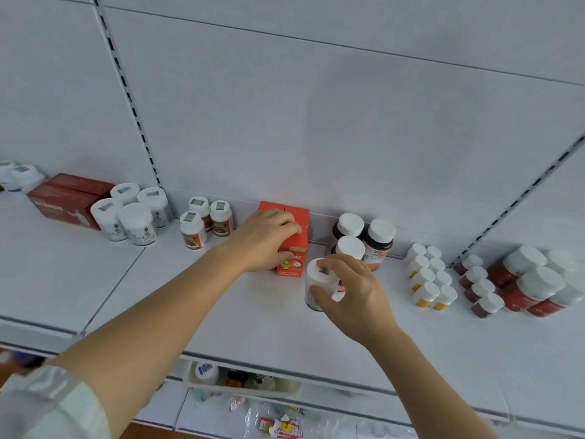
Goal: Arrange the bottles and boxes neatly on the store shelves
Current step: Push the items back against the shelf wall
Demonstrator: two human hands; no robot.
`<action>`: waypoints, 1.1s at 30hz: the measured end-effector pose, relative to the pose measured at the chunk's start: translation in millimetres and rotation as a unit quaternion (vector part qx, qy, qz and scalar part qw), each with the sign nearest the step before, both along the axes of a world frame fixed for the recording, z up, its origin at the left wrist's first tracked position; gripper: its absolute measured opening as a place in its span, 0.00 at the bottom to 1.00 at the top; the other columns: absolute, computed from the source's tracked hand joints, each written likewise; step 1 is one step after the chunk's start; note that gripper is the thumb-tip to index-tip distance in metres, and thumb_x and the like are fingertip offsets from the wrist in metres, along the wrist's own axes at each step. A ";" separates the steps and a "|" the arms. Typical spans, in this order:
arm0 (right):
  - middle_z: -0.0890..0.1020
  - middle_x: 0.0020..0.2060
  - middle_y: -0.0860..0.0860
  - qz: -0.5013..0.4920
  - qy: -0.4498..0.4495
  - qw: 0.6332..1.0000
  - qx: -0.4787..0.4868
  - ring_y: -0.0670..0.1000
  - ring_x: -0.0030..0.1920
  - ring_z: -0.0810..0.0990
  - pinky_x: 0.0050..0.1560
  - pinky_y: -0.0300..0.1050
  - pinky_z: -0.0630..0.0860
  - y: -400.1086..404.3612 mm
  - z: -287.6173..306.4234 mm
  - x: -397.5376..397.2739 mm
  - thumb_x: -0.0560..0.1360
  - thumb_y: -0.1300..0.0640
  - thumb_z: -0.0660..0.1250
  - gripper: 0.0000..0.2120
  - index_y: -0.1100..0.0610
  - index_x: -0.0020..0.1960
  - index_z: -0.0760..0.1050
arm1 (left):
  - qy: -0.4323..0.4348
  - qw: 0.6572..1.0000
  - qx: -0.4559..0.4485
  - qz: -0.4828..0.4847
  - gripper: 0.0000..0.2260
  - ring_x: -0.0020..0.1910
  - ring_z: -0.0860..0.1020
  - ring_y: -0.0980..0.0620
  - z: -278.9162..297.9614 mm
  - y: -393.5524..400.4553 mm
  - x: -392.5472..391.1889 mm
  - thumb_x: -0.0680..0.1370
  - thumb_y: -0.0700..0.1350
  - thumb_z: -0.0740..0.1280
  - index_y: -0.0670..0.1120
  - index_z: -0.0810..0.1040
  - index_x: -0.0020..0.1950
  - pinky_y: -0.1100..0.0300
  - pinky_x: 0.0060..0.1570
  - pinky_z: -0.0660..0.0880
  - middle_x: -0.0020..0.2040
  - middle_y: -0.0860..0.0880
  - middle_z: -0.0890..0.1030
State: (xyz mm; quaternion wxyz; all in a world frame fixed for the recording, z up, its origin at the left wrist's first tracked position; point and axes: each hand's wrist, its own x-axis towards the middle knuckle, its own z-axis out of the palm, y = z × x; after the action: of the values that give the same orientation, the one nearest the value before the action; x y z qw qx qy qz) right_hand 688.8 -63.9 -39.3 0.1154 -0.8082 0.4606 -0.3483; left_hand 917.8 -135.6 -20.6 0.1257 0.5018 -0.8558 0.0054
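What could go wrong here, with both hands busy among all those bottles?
The right hand grips a white-capped bottle close beside the dark bottles; setting it down carelessly might knock one over. The left hand holds the orange box, and sliding it sideways could bump the small bottles on its left. The held bottle also sits nearer the shelf's front edge, so a slip might drop it.

Shelf [316, 337]: painted sheet metal, white, smooth, faint satin sheen. Back panel [316, 106]: same white metal, matt.

Orange boxes [299, 245], 12 o'clock of centre: printed cardboard, semi-gloss. Dark red boxes [66, 198], 10 o'clock: cardboard, slight gloss.

Bottle [318, 285] under right-hand fingers [329, 263]: smooth plastic, matt white cap.

Dark bottles [378, 243], 1 o'clock: glossy plastic, white plastic caps.

Sleeve [41, 403], 8 o'clock: pale cloth, soft matt.
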 end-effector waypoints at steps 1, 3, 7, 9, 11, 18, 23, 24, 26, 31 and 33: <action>0.79 0.54 0.44 -0.009 -0.001 1.000 -0.002 0.50 0.50 0.77 0.45 0.48 0.78 -0.2 0.7 4.0 0.70 0.49 0.69 0.16 0.52 0.56 0.78 | -0.005 1.000 -0.006 -0.007 0.22 0.62 0.71 0.50 -0.8 -2.5 1.6 0.73 0.56 0.71 0.51 0.75 0.65 0.54 0.62 0.67 0.63 0.53 0.75; 0.79 0.54 0.44 -0.028 -0.004 1.000 0.001 0.49 0.51 0.76 0.46 0.49 0.78 0.7 1.9 12.0 0.70 0.49 0.70 0.16 0.52 0.56 0.78 | -0.014 0.999 -0.014 -0.027 0.21 0.63 0.71 0.49 -0.5 -7.1 4.9 0.74 0.55 0.71 0.51 0.75 0.65 0.54 0.63 0.66 0.63 0.53 0.75; 0.79 0.54 0.43 -0.063 -0.001 0.998 0.002 0.49 0.51 0.76 0.46 0.49 0.78 10.0 1.5 27.6 0.70 0.48 0.69 0.16 0.52 0.56 0.78 | -0.040 0.997 -0.030 -0.058 0.21 0.62 0.72 0.48 1.8 -14.5 10.1 0.74 0.55 0.70 0.50 0.76 0.64 0.52 0.63 0.66 0.62 0.51 0.77; 0.79 0.54 0.43 -0.086 0.003 0.996 0.005 0.49 0.51 0.76 0.46 0.48 0.78 15.5 1.7 35.3 0.70 0.47 0.68 0.16 0.52 0.56 0.78 | -0.044 0.996 -0.039 -0.067 0.20 0.61 0.73 0.47 -0.4 -16.4 11.5 0.74 0.54 0.69 0.49 0.76 0.63 0.51 0.62 0.67 0.60 0.50 0.77; 0.79 0.55 0.43 -0.104 0.007 0.995 0.005 0.50 0.52 0.76 0.47 0.47 0.77 20.9 1.4 40.5 0.70 0.47 0.68 0.16 0.52 0.56 0.78 | -0.044 0.995 -0.044 -0.075 0.20 0.60 0.73 0.46 -2.8 -16.3 12.2 0.74 0.53 0.69 0.48 0.76 0.64 0.50 0.60 0.69 0.59 0.49 0.77; 0.79 0.57 0.44 -0.139 0.015 0.990 0.005 0.49 0.55 0.77 0.50 0.42 0.75 28.2 3.1 43.9 0.70 0.53 0.73 0.17 0.53 0.57 0.78 | -0.069 0.992 -0.061 -0.091 0.19 0.60 0.72 0.45 -3.0 -13.7 13.1 0.75 0.52 0.67 0.47 0.74 0.64 0.48 0.59 0.71 0.60 0.48 0.76; 0.78 0.58 0.44 -0.131 0.020 0.991 0.003 0.49 0.55 0.76 0.51 0.45 0.76 28.8 4.0 40.2 0.71 0.51 0.73 0.17 0.52 0.58 0.78 | -0.074 0.991 -0.065 -0.090 0.18 0.60 0.73 0.45 -5.7 -12.9 12.0 0.75 0.51 0.66 0.47 0.74 0.63 0.48 0.59 0.71 0.60 0.48 0.76; 0.78 0.58 0.44 -0.126 0.019 0.992 0.002 0.49 0.55 0.76 0.51 0.45 0.77 27.8 4.3 38.5 0.71 0.51 0.73 0.17 0.52 0.59 0.78 | -0.071 0.992 -0.058 -0.089 0.19 0.60 0.72 0.46 -5.8 -13.0 11.9 0.75 0.52 0.67 0.48 0.74 0.64 0.48 0.60 0.71 0.61 0.48 0.75; 0.78 0.58 0.43 -0.117 0.013 0.993 0.001 0.48 0.52 0.76 0.49 0.47 0.77 24.9 6.3 35.5 0.71 0.51 0.74 0.17 0.51 0.58 0.78 | -0.056 0.994 -0.038 -0.084 0.21 0.63 0.71 0.46 -4.0 -13.0 11.9 0.75 0.54 0.67 0.48 0.72 0.67 0.49 0.62 0.70 0.63 0.49 0.74; 0.79 0.57 0.44 -0.093 -0.018 0.995 -0.021 0.50 0.52 0.77 0.47 0.45 0.77 18.6 16.6 31.5 0.72 0.50 0.74 0.16 0.51 0.59 0.79 | 0.011 0.999 -0.019 -0.046 0.23 0.66 0.70 0.48 12.1 -5.1 16.3 0.76 0.57 0.67 0.48 0.72 0.67 0.51 0.65 0.67 0.64 0.50 0.74; 0.79 0.57 0.44 -0.082 -0.023 0.996 -0.027 0.50 0.53 0.77 0.47 0.45 0.77 14.7 19.7 32.8 0.73 0.50 0.74 0.16 0.51 0.59 0.79 | 0.042 0.998 -0.039 -0.027 0.21 0.65 0.71 0.48 17.0 2.4 21.8 0.76 0.56 0.66 0.47 0.74 0.66 0.51 0.65 0.68 0.63 0.50 0.75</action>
State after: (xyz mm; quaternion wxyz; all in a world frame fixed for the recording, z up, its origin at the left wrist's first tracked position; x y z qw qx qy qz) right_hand 721.6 -49.2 -19.5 0.0747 -0.7624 0.5131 -0.3872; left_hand 939.6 -133.2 -3.6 0.1810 0.4734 -0.8619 0.0138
